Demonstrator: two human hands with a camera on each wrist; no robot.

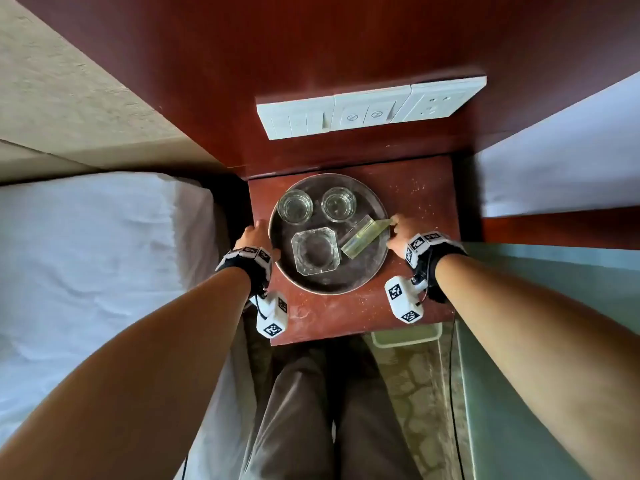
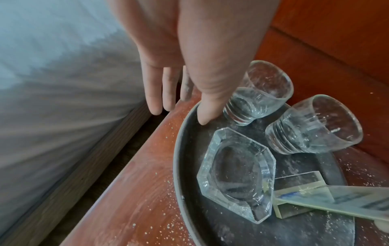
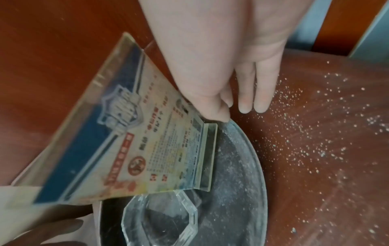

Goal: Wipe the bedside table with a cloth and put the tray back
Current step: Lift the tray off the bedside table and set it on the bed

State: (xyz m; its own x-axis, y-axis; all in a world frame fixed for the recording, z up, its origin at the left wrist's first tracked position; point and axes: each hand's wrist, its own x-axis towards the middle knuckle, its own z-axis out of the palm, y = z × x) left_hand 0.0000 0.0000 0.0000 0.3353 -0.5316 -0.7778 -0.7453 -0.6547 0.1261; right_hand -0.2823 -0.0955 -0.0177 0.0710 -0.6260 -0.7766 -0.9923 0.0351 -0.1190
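Note:
A round metal tray point(image 1: 346, 289) sits on the red-brown bedside table point(image 1: 419, 192), which is strewn with pale specks. On it stand two empty glasses point(image 1: 295, 206) point(image 1: 338, 204), a glass ashtray point(image 1: 314, 251) and a tilted acrylic sign point(image 1: 363, 237). My left hand point(image 1: 258, 235) is at the tray's left rim point(image 2: 179, 149). Its thumb point(image 2: 203, 116) hooks over the rim, three fingers hang straight outside, and the index finger is hidden. My right hand point(image 1: 398, 233) pinches the right rim point(image 3: 252, 166) with thumb and a curled finger, beside the sign point(image 3: 126, 141). No cloth is in view.
A white bed point(image 1: 86, 254) lies close on the left. A white switch panel point(image 1: 370, 109) is mounted on the wooden headboard behind the table. A pale bin point(image 1: 407, 336) stands below the table's front right, and a teal surface point(image 1: 554, 306) is on the right.

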